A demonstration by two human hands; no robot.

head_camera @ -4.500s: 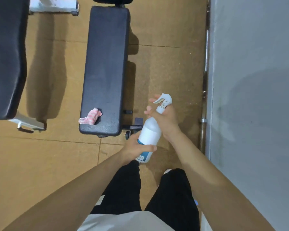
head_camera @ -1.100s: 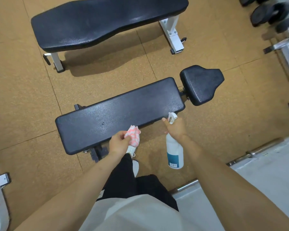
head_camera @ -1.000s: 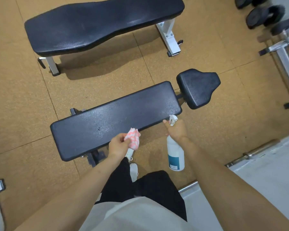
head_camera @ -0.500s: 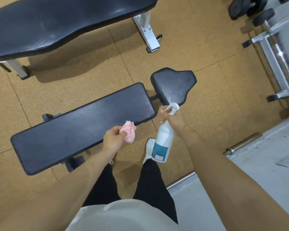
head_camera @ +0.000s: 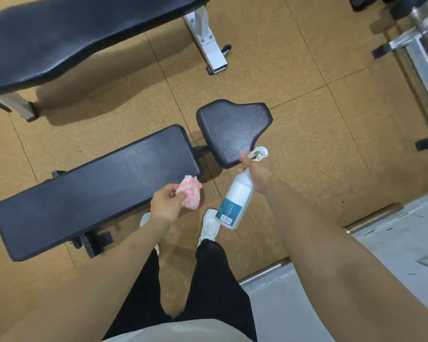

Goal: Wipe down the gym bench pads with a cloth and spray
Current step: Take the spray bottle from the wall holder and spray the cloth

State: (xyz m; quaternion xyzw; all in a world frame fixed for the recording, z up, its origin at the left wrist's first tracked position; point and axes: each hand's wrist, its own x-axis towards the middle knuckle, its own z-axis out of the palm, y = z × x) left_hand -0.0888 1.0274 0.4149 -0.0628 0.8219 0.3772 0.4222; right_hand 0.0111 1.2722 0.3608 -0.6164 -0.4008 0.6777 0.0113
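Cloth (head_camera: 189, 195) in my left hand (head_camera: 164, 206), spray bottle (head_camera: 235, 201) in my right hand (head_camera: 256, 175), standing right at the bench.

My left hand was curled round the balled-up pink and white cloth, held just off the near right corner of the long black back pad (head_camera: 92, 191) around the middle of the frame. My right hand gripped the white spray bottle at the neck with a finger out by the trigger. The nozzle sat over the near edge of the small seat pad (head_camera: 232, 129), and the body slanted down toward my white shoes (head_camera: 209, 225). The back pad ran from lower left to centre, with the seat pad just beside its right end. A second bench (head_camera: 72, 38) with white legs sat across the upper left, well apart on the tan floor (head_camera: 294, 82). There was a metal rack (head_camera: 425, 58) in the upper right and a bar (head_camera: 373, 217) along the grey strip at right.
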